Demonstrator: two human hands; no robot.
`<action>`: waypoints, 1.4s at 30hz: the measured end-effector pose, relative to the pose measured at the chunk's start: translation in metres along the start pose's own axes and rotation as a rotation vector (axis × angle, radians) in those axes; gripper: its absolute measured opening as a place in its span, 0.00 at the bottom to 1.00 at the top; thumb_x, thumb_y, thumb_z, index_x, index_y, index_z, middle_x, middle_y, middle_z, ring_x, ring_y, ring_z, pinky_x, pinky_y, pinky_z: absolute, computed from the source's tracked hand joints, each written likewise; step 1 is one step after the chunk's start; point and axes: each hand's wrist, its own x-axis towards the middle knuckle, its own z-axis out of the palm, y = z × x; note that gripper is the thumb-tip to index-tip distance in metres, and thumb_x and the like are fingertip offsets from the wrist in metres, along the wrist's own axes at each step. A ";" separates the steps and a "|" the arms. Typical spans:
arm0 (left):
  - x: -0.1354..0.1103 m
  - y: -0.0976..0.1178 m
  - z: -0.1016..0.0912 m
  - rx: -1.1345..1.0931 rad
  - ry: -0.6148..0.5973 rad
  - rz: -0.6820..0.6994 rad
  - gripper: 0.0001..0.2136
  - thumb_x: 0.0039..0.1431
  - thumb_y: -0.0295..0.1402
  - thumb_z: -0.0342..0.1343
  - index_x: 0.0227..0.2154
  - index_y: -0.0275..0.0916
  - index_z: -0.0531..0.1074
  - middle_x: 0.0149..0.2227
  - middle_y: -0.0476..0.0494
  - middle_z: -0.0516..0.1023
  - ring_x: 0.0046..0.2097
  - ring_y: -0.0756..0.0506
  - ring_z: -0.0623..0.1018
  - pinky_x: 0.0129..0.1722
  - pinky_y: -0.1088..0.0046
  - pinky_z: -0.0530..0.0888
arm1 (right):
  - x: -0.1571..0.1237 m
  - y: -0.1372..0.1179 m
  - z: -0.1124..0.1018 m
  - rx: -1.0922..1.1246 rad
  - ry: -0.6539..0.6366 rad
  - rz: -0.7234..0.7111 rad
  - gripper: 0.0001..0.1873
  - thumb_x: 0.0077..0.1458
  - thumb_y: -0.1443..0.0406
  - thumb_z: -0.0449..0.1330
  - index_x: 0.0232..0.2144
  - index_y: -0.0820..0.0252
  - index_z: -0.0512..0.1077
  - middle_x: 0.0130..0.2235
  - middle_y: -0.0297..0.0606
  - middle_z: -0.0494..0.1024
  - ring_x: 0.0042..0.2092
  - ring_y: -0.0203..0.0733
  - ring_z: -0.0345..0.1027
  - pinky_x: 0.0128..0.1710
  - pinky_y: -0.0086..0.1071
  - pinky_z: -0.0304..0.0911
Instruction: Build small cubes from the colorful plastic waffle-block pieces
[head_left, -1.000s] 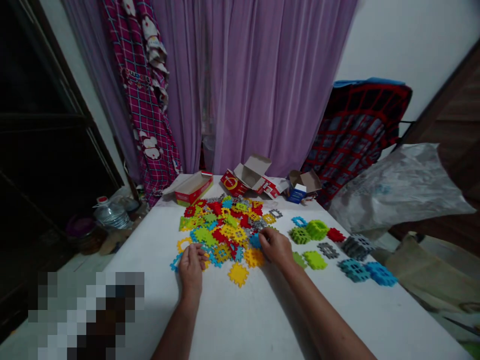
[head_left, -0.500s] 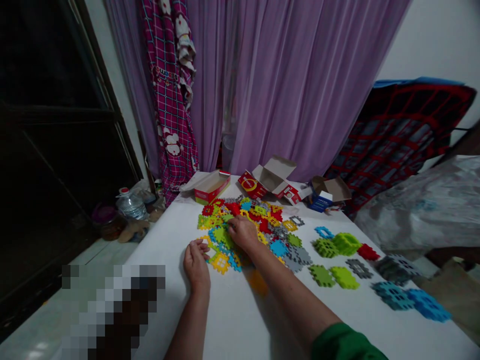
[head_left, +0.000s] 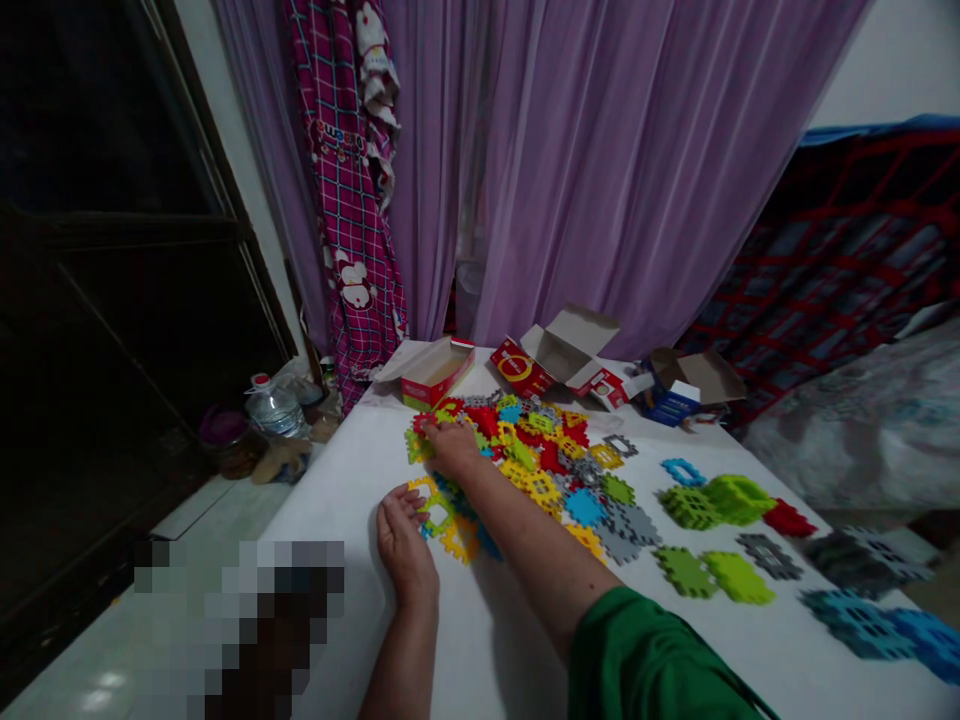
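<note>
A heap of notched plastic building tiles (head_left: 540, 486) in yellow, red, green, blue and grey lies on the white table. My right hand (head_left: 454, 448) reaches over its left back part, fingers stretched out, the tips touching red and green tiles (head_left: 417, 446). Nothing is seen gripped in it, though its underside is hidden. My left hand (head_left: 405, 540) rests at the heap's near left edge, fingers apart and slightly bent. Its fingertips lie against a yellow and green tile with a window opening (head_left: 442, 520). My right forearm covers part of the heap.
Sorted stacks stand on the right: green tiles (head_left: 739, 499), red tiles (head_left: 789, 517), dark grey tiles (head_left: 851, 560) and teal tiles (head_left: 855, 622). Behind the heap are an open red box (head_left: 439, 380), a second red box (head_left: 523, 368) and a blue box (head_left: 673, 403). A water bottle (head_left: 276, 408) is on the left.
My right hand has moved left and farther back over the heap, to the red and green tiles. My left hand stays by the near left edge. The view has shifted slightly.
</note>
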 end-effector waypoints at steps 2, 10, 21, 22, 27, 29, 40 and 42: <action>0.000 -0.001 0.000 0.010 -0.008 0.010 0.22 0.60 0.53 0.47 0.37 0.37 0.71 0.33 0.42 0.78 0.33 0.47 0.78 0.31 0.72 0.73 | -0.002 0.007 -0.002 0.030 0.013 0.012 0.30 0.51 0.61 0.64 0.57 0.56 0.67 0.53 0.48 0.76 0.55 0.51 0.68 0.58 0.45 0.56; -0.014 -0.002 0.004 0.181 -0.190 0.219 0.24 0.59 0.55 0.47 0.35 0.38 0.73 0.31 0.42 0.78 0.31 0.47 0.77 0.28 0.73 0.74 | -0.077 0.073 -0.012 1.204 0.168 0.327 0.17 0.52 0.54 0.60 0.40 0.58 0.73 0.39 0.36 0.80 0.40 0.40 0.73 0.38 0.32 0.68; -0.027 -0.001 0.005 0.307 -0.369 0.290 0.20 0.60 0.51 0.47 0.34 0.39 0.73 0.29 0.43 0.79 0.28 0.47 0.78 0.25 0.74 0.73 | -0.166 0.124 -0.020 1.230 0.243 0.577 0.09 0.54 0.59 0.57 0.33 0.56 0.74 0.30 0.34 0.79 0.32 0.40 0.73 0.32 0.32 0.70; -0.028 0.000 0.005 0.309 -0.378 0.293 0.20 0.60 0.51 0.47 0.33 0.39 0.73 0.29 0.43 0.79 0.28 0.47 0.78 0.24 0.74 0.73 | -0.169 0.126 -0.021 1.203 0.262 0.577 0.08 0.52 0.61 0.58 0.33 0.56 0.75 0.32 0.35 0.80 0.35 0.42 0.74 0.35 0.34 0.70; -0.030 0.002 0.004 0.311 -0.385 0.271 0.20 0.59 0.52 0.47 0.33 0.39 0.73 0.28 0.44 0.78 0.28 0.47 0.78 0.23 0.74 0.73 | -0.194 0.144 -0.019 0.759 0.431 0.580 0.19 0.50 0.69 0.57 0.45 0.54 0.77 0.49 0.37 0.80 0.54 0.45 0.70 0.56 0.36 0.61; -0.030 0.002 0.004 0.313 -0.383 0.259 0.21 0.58 0.52 0.47 0.33 0.39 0.73 0.28 0.44 0.78 0.28 0.47 0.78 0.23 0.74 0.73 | -0.207 0.151 -0.013 0.538 0.467 0.611 0.23 0.52 0.70 0.54 0.49 0.54 0.75 0.49 0.37 0.80 0.52 0.43 0.72 0.56 0.35 0.62; -0.029 0.001 0.006 0.294 -0.364 0.214 0.23 0.56 0.55 0.49 0.33 0.39 0.73 0.28 0.44 0.77 0.27 0.48 0.76 0.22 0.75 0.72 | -0.250 0.128 -0.004 0.000 0.497 0.692 0.16 0.58 0.57 0.55 0.41 0.59 0.78 0.46 0.45 0.77 0.50 0.50 0.66 0.48 0.38 0.58; -0.029 0.000 0.007 0.288 -0.363 0.224 0.22 0.56 0.55 0.49 0.32 0.39 0.73 0.27 0.44 0.77 0.27 0.48 0.76 0.22 0.75 0.72 | -0.247 0.118 -0.006 -0.061 0.434 0.684 0.19 0.57 0.53 0.58 0.42 0.59 0.77 0.48 0.47 0.75 0.51 0.52 0.64 0.47 0.39 0.57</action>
